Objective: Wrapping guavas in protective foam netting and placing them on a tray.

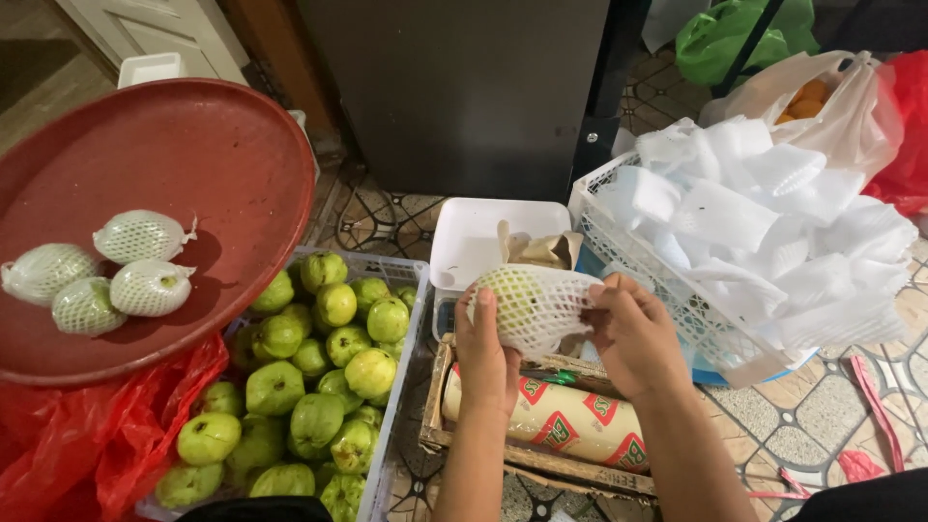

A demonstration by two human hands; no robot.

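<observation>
Currently in hand: a green guava (515, 295) is being held in front of the person, above a wooden tray (437, 406) holding a printed roll (561, 420), with a white foam net sleeve (546, 311) being drawn around it.
Left hand: the left hand (486, 353) is cupping the guava from below, thumb up its side, fingers closed around fruit and net.
Right hand: the right hand (633, 333) is pinching the sleeve's open end (fingertips curled on the mesh, nothing else in its grasp).
Sleeve progress: the net is covering most of the fruit, though its right end is hanging loose.
Done so far: four netted guavas (140, 235) are lying on the red round tray (222, 155) at the left.
Left to do: a white crate (411, 319) of bare guavas (333, 372) is sitting beside the left forearm, by far the larger share.
Supplies: a white basket (619, 246) heaped with foam sleeves (764, 217) is standing just beside the right hand, so plenty seem to be waiting.
</observation>
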